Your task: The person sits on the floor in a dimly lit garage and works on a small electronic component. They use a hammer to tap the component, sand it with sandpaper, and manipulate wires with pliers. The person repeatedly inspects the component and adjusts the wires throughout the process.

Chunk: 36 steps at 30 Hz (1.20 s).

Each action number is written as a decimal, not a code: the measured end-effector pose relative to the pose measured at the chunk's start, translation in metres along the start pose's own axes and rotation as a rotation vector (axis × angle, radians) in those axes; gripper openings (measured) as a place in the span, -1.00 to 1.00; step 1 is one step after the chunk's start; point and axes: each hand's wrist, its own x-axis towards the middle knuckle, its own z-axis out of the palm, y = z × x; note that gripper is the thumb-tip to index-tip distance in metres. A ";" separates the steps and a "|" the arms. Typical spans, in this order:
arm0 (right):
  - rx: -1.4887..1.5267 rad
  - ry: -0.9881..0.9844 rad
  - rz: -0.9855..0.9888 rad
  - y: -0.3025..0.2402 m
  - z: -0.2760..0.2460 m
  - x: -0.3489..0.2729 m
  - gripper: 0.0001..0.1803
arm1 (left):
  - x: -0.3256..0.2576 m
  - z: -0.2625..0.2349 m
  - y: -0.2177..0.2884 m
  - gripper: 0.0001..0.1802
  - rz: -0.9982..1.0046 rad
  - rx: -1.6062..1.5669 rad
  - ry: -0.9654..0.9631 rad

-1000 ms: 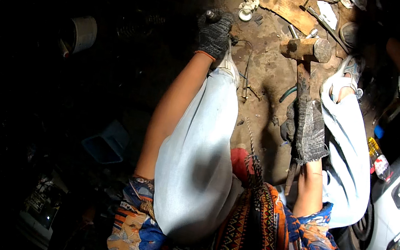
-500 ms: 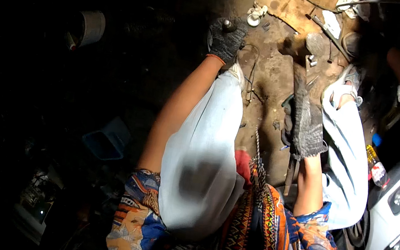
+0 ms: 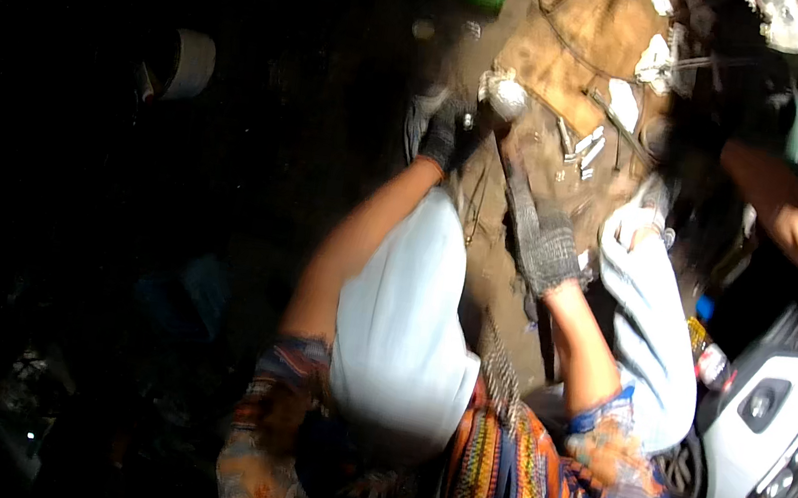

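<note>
Down on the dirt floor (image 3: 504, 293), at about twelve o'clock from the knees, the gloved left hand (image 3: 447, 136) is closed around a small dark tool whose kind I cannot tell. Just beside it, toward one o'clock, lies a pale crumpled lump (image 3: 502, 91). The gloved right hand (image 3: 545, 251) is clamped on a long handle (image 3: 518, 186) that runs up toward that lump. Small white bits (image 3: 584, 144) lie scattered at two o'clock.
</note>
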 end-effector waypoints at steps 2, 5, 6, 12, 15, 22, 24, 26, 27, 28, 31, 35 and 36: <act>0.169 0.130 -0.088 -0.011 -0.001 -0.026 -0.60 | -0.027 -0.040 -0.046 -0.80 -0.282 -0.523 0.093; 0.401 0.070 0.239 -0.024 -0.060 -0.016 -0.87 | -0.049 -0.054 -0.037 -0.89 -0.366 -0.387 0.049; 0.402 0.161 0.254 -0.023 -0.069 -0.017 -0.88 | -0.046 -0.050 -0.043 -0.88 -0.341 -0.305 0.033; 0.721 0.027 0.515 0.040 0.010 -0.064 -0.87 | -0.027 -0.028 0.029 -0.78 -0.300 0.500 0.290; 0.390 0.024 0.416 0.070 0.086 -0.095 -0.75 | -0.021 -0.026 0.043 -0.76 -0.488 0.369 0.348; 0.326 -0.141 1.003 0.045 0.118 -0.082 -0.41 | -0.027 -0.038 0.042 -0.72 -0.576 -1.261 0.346; 0.278 -0.151 1.008 0.040 0.125 -0.084 -0.41 | -0.027 -0.040 0.047 -0.70 -0.740 -2.121 0.363; 0.286 -0.077 0.972 0.058 0.155 -0.101 -0.46 | -0.030 -0.044 0.042 -0.68 -0.578 -1.319 0.258; 0.346 -0.048 0.975 0.063 0.165 -0.103 -0.47 | -0.030 -0.047 0.035 -0.68 -0.459 -0.570 0.168; 0.381 -0.036 0.944 0.068 0.176 -0.107 -0.50 | -0.032 -0.049 0.030 -0.67 -0.398 -0.071 0.183; 0.337 -0.135 0.948 0.077 0.165 -0.095 -0.59 | -0.043 -0.057 0.026 -0.64 -0.404 0.519 0.180; 0.449 0.059 0.808 0.066 0.116 -0.044 -0.62 | -0.064 -0.082 0.025 -0.61 -0.537 1.105 -0.027; 0.512 0.150 0.753 0.064 0.120 -0.031 -0.54 | -0.071 -0.086 0.024 -0.60 -0.527 1.202 -0.120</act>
